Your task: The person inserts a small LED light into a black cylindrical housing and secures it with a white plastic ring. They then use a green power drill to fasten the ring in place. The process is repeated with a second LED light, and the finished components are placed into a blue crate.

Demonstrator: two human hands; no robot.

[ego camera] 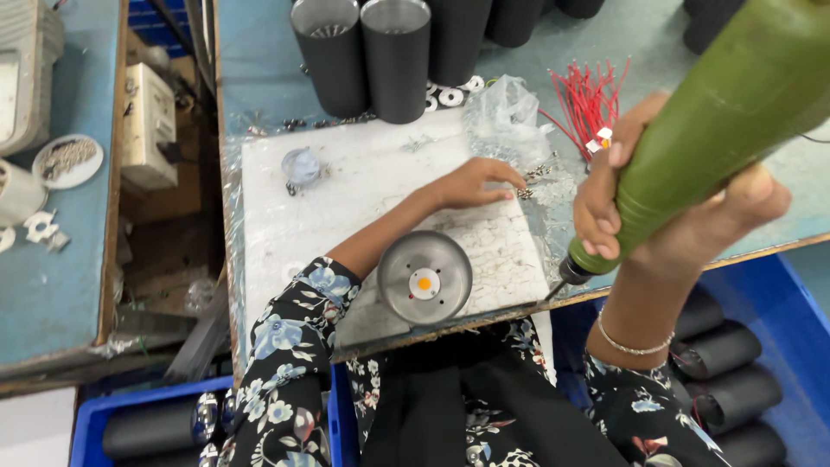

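Head view. Blue-green workbench (pixel 259 60) carrying a white, scuffed rectangular work board (pixel 363 190) wrapped in clear film. Right hand (pixel 644 195) closed around a green cylindrical powered screwdriver (pixel 718 112), bit angled down toward the board's front right corner. Left hand (pixel 475 183) reaches across the board, fingertips pinching at small metal screws (pixel 540 173) beside a crumpled clear plastic bag (pixel 510 108); whether a screw is gripped cannot be told. Round grey metal lamp housing with an orange centre (pixel 424 277) sits on the board's near edge, beside the left forearm. Black cylindrical tubes (pixel 396 56) stand behind; red wires (pixel 588 99) lie right of the bag. Blue plastic crates (pixel 769 311) below hold more black cylinders.
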